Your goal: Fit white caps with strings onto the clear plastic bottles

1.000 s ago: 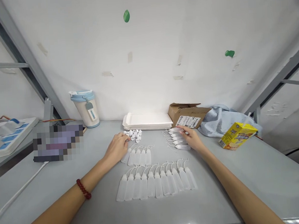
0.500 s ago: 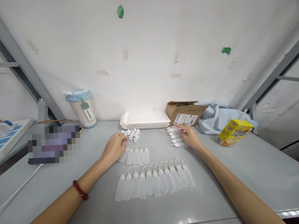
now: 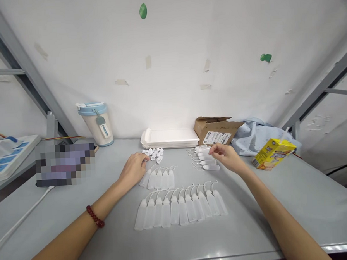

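My left hand (image 3: 134,167) rests on the table with fingers curled together beside a small pile of white caps (image 3: 153,154). Whatever its fingertips may hold is hidden. Just below it lies a short row of translucent squeeze bottles (image 3: 160,179) with thin bent spouts. My right hand (image 3: 225,156) is at the right-hand stack of similar bottles (image 3: 205,157), its fingers bent and slightly apart, with nothing visible between them. Nearer to me, a longer row of squeeze bottles (image 3: 182,210) lies side by side, spouts pointing away.
At the back are a stack of white trays (image 3: 171,138), an open cardboard box (image 3: 216,131) and a pale blue cloth (image 3: 249,135). A yellow drink carton (image 3: 273,154) stands right. Leftward are a lidded cup (image 3: 96,124), a blurred phone (image 3: 66,164) and a power strip (image 3: 14,154).
My right hand has drawn back a little to the right from the stacked bottles, and its stretched index finger has bent. The left hand stays by the caps. The view has shifted slightly.
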A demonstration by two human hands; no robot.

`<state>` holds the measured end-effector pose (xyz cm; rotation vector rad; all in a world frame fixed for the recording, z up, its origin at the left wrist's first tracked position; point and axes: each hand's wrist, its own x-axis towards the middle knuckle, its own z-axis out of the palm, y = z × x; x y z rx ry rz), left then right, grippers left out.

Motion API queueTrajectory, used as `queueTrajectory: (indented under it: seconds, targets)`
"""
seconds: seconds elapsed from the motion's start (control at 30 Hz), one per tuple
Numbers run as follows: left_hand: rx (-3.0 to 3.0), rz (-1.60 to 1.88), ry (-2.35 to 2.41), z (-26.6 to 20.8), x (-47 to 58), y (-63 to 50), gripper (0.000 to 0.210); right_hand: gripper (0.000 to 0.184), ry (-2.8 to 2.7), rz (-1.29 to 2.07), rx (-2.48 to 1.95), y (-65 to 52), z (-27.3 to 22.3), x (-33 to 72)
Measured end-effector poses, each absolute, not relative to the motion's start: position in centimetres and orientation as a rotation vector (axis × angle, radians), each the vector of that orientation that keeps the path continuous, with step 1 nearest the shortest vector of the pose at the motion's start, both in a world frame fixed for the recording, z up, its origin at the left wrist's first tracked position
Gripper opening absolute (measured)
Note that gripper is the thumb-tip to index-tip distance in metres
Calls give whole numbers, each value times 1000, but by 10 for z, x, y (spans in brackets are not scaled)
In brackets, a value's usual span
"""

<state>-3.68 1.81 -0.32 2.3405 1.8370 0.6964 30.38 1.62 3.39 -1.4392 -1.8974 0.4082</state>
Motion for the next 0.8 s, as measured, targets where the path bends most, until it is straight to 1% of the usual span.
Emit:
queueTrajectory:
  seconds: [0.03,0.1,0.17,0.2,0.27,0.33,0.4,0.8]
  targets:
    - [2342,693,1835,-3,-37,18,30,13,-1949,522,-1429,10,41,304]
    - [2343,688,1831,-3,-37,19,30,9,-2091,1019,-1406,-3,55,304]
    - [2342,685,1829,-3,-37,19,31,10,-2227,1390,-1427,-13,65,304]
    - [2342,685,1829,-3,-37,19,32,11,-2282,1525,-1451,-16,68,303]
    - [2343,687,1825,-3,-37,19,33,20,-2373,1679,-1532,-20,70,301]
    - [2347,692,1813,-3,-37,19,35,29,-2413,1748,-1622,-22,69,299]
    - [2351,698,1799,-3,-37,19,36,32,-2420,1796,-1688,-22,66,297]
    - [2328,715,1763,-3,-37,21,27,35,-2441,1884,-1818,-17,59,289]
